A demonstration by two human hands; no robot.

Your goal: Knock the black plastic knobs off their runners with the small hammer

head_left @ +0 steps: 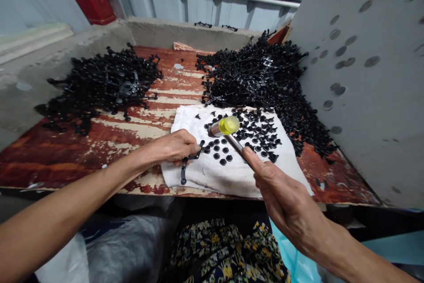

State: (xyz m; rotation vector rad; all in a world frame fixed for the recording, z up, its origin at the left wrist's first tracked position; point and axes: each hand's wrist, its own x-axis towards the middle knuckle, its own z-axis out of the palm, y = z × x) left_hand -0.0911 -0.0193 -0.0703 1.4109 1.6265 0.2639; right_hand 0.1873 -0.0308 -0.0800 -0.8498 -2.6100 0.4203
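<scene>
My right hand (281, 190) is wrapped around the metal handle of a mallet (228, 126) with a yellow translucent face. The mallet's head is raised over a white cloth (212, 177). My left hand (180, 146) is closed on a black plastic bracket (183, 174) at the cloth's left side; one arm of the bracket, with a round end, hangs toward me. Beside it stand several small round black caps (216, 156), spaced apart. More small black pieces (261, 130) lie scattered to the right on the cloth.
A big heap of black brackets (245, 75) rises behind the cloth and runs down its right side. Another heap (102, 80) lies at the left on the worn red-brown table (66, 155). A grey panel (371, 80) borders the right, and a low concrete ledge (155, 31) the back.
</scene>
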